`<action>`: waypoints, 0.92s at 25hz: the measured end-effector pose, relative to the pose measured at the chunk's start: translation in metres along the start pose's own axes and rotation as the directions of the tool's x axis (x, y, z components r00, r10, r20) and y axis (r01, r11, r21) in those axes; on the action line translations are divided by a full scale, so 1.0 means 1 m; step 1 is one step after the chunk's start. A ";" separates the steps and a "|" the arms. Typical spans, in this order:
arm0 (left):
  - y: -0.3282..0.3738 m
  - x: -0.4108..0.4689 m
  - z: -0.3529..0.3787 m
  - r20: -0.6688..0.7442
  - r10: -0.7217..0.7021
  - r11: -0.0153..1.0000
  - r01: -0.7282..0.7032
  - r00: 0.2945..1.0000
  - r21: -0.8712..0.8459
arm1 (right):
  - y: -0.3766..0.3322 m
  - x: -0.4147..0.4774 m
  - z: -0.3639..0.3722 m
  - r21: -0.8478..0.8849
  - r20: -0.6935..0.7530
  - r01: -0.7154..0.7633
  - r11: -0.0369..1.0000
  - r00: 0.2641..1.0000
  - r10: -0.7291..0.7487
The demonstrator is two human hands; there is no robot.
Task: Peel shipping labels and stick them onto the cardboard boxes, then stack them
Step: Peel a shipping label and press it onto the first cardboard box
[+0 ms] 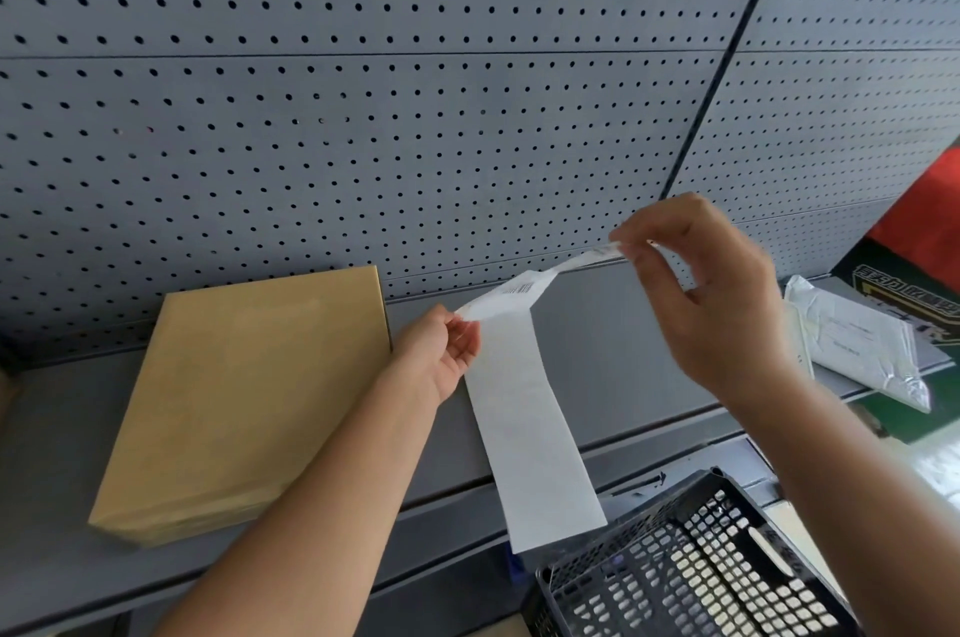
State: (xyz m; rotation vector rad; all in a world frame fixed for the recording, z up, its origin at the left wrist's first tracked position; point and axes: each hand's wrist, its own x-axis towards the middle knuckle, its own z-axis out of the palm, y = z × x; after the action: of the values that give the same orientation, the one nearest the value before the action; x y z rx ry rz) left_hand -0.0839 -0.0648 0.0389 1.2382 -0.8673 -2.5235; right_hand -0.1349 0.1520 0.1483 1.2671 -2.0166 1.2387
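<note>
A flat brown cardboard box (244, 397) lies on the grey shelf (613, 361) at the left. My left hand (441, 350) pinches the near corner of a white shipping label (519, 296) with a barcode on it. My right hand (711, 293) pinches the label's far end, higher up and to the right. The label stretches between both hands, twisted. A long white backing strip (530, 434) hangs down from the label over the shelf's front edge.
A grey pegboard wall (415, 91) rises behind the shelf. A black perforated plastic basket (691, 569) stands at the lower right. A grey plastic mailer bag (857, 340) lies at the right end of the shelf, near a red and black item.
</note>
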 end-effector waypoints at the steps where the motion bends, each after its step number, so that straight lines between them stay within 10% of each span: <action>1: -0.001 0.003 0.000 -0.010 -0.006 1.000 0.006 1.000 -0.008 | 0.000 0.002 -0.004 0.010 -0.022 -0.001 1.000 1.000 0.001; 11: -0.006 0.003 -0.005 -0.087 0.025 0.999 -0.021 0.996 0.046 | -0.032 0.029 -0.041 0.125 -0.291 0.078 0.989 0.956 -0.038; 17: -0.008 -0.020 -0.015 -0.057 0.157 0.970 -0.143 0.986 0.197 | -0.030 0.026 -0.029 0.152 -0.115 -0.005 0.988 0.993 0.023; 23: 0.022 -0.111 -0.043 0.332 0.667 0.564 -0.744 0.667 0.360 | -0.036 0.021 0.006 0.189 0.214 -0.105 0.976 0.975 0.064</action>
State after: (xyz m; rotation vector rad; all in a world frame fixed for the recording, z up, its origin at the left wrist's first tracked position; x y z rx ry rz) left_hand 0.0174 -0.0547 0.1038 0.5498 -1.6917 -1.7847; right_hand -0.1122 0.1305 0.1769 1.4713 -2.1548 1.4314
